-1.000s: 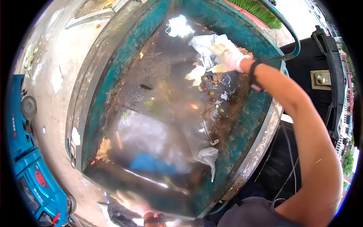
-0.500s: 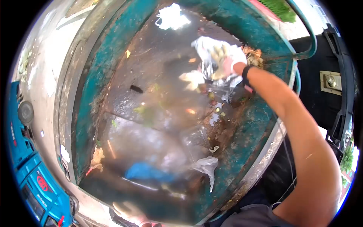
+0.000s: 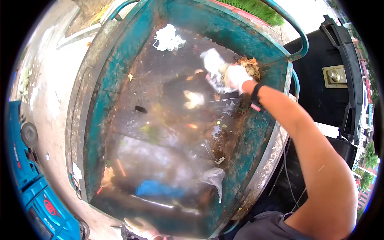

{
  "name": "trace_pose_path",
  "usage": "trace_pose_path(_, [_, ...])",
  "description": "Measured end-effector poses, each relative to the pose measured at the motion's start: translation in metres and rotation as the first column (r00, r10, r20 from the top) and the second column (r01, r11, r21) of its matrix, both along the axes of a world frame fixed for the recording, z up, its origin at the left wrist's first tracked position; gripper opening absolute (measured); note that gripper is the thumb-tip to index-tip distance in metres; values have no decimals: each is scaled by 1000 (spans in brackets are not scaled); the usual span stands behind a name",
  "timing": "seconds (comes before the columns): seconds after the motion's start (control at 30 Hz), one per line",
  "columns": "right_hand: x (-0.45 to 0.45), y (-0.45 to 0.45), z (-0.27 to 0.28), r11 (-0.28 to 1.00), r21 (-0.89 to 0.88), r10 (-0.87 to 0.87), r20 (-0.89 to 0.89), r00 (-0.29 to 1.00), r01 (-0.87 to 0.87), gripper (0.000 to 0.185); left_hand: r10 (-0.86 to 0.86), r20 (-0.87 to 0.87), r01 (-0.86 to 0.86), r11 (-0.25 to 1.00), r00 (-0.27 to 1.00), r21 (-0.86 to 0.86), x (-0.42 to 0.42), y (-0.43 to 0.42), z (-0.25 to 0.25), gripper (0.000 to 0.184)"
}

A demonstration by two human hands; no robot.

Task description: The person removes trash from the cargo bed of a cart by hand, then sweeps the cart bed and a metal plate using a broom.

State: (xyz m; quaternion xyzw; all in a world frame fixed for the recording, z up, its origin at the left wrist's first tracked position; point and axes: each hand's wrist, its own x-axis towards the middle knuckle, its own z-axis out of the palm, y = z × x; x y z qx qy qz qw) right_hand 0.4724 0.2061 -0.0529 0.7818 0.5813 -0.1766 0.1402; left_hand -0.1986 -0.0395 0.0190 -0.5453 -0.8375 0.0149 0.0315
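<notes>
My right hand (image 3: 237, 77), in a pale work glove, is closed on a crumpled white and clear plastic bag (image 3: 213, 62) near the far right corner of a green metal cart bed (image 3: 98, 120). Brown dry leaves (image 3: 250, 66) lie beside that hand, against the wall. A cream-coloured scrap (image 3: 193, 99) rests on the bed floor to its left. At the bottom edge my left hand (image 3: 140, 229), also gloved, is closed on what looks like a dark plastic bag (image 3: 129, 234); the frame cuts off part of both.
White crumpled litter (image 3: 168, 38), a blue bag (image 3: 158, 189) and a translucent bag (image 3: 214, 178) lie in the dirty bed. A black wheeled bin (image 3: 312, 68) stands at the right. A blue vehicle (image 3: 50, 208) is at the lower left. The lower middle looks hazy.
My right hand has closed on the plastic bag and pulled it together; its fingers were spread over it before. The cream scrap now lies apart from the bag. The view has shifted slightly.
</notes>
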Motion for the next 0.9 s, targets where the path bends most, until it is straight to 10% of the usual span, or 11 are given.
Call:
trace_pose_path(0.23, [163, -22, -65, 913, 310, -269, -38, 962, 267, 33, 26, -23, -26, 1000, 999, -16, 3, 2, 0, 47])
trace_pose_path(0.37, [153, -24, -127, 875, -137, -475, -66, 878, 464, 36, -12, 6, 12, 999, 1000, 39, -14, -6, -15, 47])
trace_pose_path(0.43, [137, -27, -142, 863, -167, -461, 127, 878, 477, 38, 85, 157, -91, 995, 984, 30, -22, -6, -20, 48])
trace_pose_path(0.63, [81, -38, -98, 883, 1, -455, -242, 857, 470, 32, 14, 2, -14, 1000, 1000, 11, 7, 5, -1, 50])
trace_pose_path(0.77, [60, -8, -91, 934, 48, -268, -563, 782, 355, 52, 95, 76, -93, 995, 993, -29, 23, 15, 13, 49])
trace_pose_path(0.9, [-51, -9, -7, 947, -247, 61, -488, 871, -204, 86, 73, 100, -76, 997, 992, 31, 21, 15, 11, 46])
